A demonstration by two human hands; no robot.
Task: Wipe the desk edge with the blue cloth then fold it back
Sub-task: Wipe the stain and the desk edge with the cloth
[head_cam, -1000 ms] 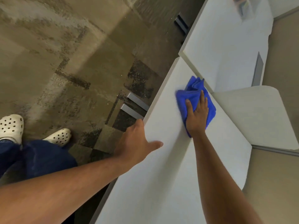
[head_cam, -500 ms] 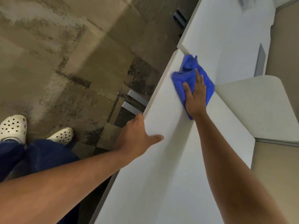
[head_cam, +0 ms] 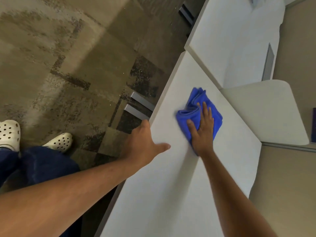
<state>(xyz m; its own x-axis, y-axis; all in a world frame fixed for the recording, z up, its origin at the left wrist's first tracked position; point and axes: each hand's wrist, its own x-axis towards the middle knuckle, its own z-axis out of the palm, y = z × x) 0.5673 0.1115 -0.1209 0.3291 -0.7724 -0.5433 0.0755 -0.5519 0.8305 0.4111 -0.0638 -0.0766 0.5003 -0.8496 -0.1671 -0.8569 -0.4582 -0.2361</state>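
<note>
A bunched blue cloth [head_cam: 193, 103] lies on the white desk [head_cam: 164, 185], a little in from its left edge. My right hand [head_cam: 202, 129] presses flat on top of the cloth, fingers spread, covering its near half. My left hand [head_cam: 143, 142] rests on the desk's left edge [head_cam: 159, 101], thumb on the top surface and fingers wrapped over the side, holding nothing.
A second white desk [head_cam: 230, 48] adjoins at the back, and a curved white panel [head_cam: 266, 113] stands to the right. Grey metal desk legs [head_cam: 138, 106] stick out below the edge over patterned carpet [head_cam: 68, 65]. My feet in white perforated clogs [head_cam: 58, 142] stand at the left.
My right hand slid the cloth out to the desk's far corner, then drew it back toward me and inward from the edge. My left hand stayed on the edge.
</note>
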